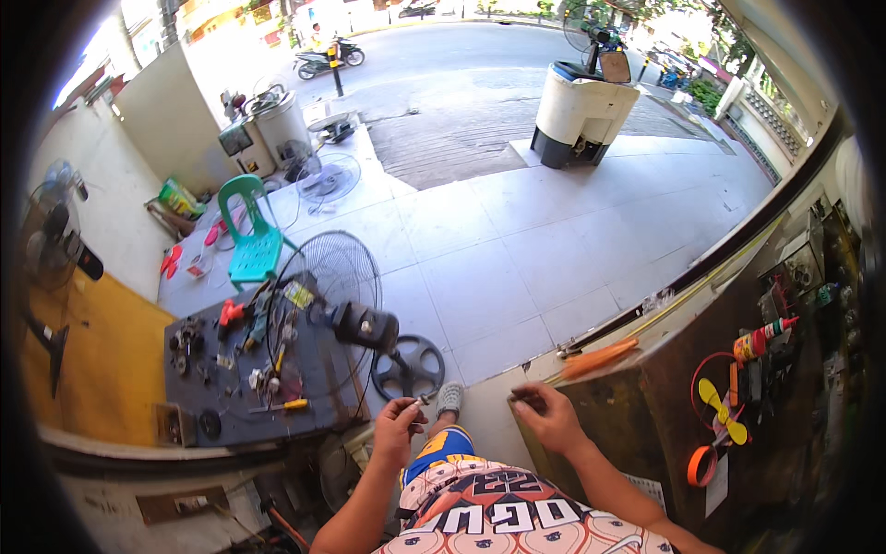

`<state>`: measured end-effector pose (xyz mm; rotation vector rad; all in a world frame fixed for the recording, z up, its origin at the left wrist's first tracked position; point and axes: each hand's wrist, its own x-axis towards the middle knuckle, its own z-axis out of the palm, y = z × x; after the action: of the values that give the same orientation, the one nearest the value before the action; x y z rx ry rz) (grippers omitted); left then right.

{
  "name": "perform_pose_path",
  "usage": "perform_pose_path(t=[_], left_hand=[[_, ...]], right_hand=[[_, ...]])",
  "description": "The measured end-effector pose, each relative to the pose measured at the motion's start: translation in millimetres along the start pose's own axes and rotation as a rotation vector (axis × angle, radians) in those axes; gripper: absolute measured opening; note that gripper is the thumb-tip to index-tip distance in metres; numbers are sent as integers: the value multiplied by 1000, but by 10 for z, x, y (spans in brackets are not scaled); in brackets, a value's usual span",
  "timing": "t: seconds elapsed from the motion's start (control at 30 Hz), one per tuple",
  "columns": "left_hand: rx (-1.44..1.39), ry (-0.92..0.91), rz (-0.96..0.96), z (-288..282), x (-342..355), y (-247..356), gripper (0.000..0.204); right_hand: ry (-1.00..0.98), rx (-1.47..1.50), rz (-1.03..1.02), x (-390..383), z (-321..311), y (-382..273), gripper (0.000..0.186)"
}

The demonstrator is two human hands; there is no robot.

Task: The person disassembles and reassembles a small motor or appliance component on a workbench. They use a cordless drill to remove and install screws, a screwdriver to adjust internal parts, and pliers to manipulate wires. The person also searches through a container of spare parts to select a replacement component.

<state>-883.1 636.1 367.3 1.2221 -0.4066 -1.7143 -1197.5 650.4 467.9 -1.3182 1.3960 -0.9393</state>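
Observation:
My left hand (pixel 397 430) is closed in a pinch on a small, pale metallic part (pixel 421 401), too small to name. To its right, apart from it, my right hand (pixel 552 417) is held up with the fingers curled. A dark spot shows at its fingertips, and I cannot make out what they hold. Just beyond my left hand stands a fan with a dark motor housing (pixel 365 327), a round wire grille (pixel 343 242) and a round black base (pixel 426 355) on the floor.
A dark workbench (pixel 318 417) at the left carries a screwdriver (pixel 293 404), a red-handled tool (pixel 231 312) and several loose parts. Behind it is a green plastic chair (pixel 257 254). At right, a brown bench (pixel 616 415) holds a yellow fan blade (pixel 720 412) and orange tape (pixel 702 465).

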Motion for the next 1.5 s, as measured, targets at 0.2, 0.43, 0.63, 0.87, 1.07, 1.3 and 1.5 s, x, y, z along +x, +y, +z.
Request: perform_pose_path(t=[0.2,0.43,0.63,0.87,1.07,1.3,1.5], left_hand=[[37,-43,-41,799,1360,928,13],[25,-17,219,1236,2253,2056,10],[-62,140,254,1405,3106,2689,11],[-247,372,338,1295,5716,2350,15],[-476,592,285,1170,7271,2347,16],[-539,959,505,196,7076,3614,28],[-761,1108,671,-806,6965,4414,45]], right_hand=[[-100,-331,120,2681,21,779,40],[66,-398,512,4063,-1364,1875,47],[-134,-601,1080,4486,-2541,2002,45],[-309,-688,1036,7280,-3128,2591,45],[-311,-1024,795,10566,-1988,2762,41],[-637,-581,209,12465,916,1151,43],[-875,-733,27,12916,2369,538,44]])
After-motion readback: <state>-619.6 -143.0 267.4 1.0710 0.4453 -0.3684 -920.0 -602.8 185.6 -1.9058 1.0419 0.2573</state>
